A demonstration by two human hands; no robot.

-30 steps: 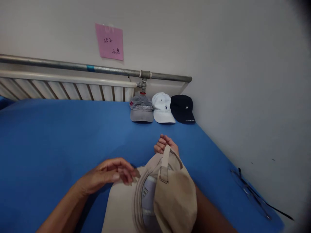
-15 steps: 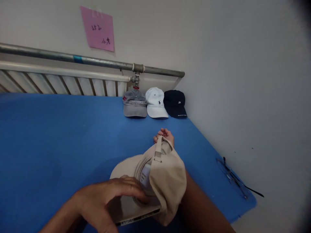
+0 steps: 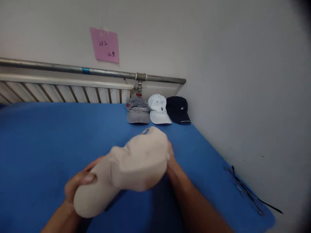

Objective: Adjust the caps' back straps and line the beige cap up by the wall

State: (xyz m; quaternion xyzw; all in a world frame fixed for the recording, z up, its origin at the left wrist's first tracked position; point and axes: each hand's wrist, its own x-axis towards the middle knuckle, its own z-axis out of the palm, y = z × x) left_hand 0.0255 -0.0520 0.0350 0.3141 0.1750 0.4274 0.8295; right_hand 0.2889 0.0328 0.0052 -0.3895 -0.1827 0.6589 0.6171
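A beige baseball cap [image 3: 141,158] is held above the blue tabletop, crown to the upper right and brim to the lower left. My left hand [image 3: 79,183] grips the brim, thumb on top and fingers underneath. At the back of the crown, my right hand [image 3: 170,155] holds the cap from the right; its fingers are mostly hidden behind the cloth. Beyond it, by the wall, a grey cap [image 3: 138,111], a white cap [image 3: 159,110] and a black cap [image 3: 178,110] sit in a row, brims facing me.
A pair of glasses [image 3: 245,189] lies at the right edge of the blue table [image 3: 48,145]. A white radiator [image 3: 77,94] and a metal pipe [image 3: 109,72] run along the back wall. A pink paper note [image 3: 105,45] is taped above them.
The beige cap has turned over, from its inside and strap showing to its outer crown showing. My left hand moved from inside the cap to the brim; my right hand now holds the back.
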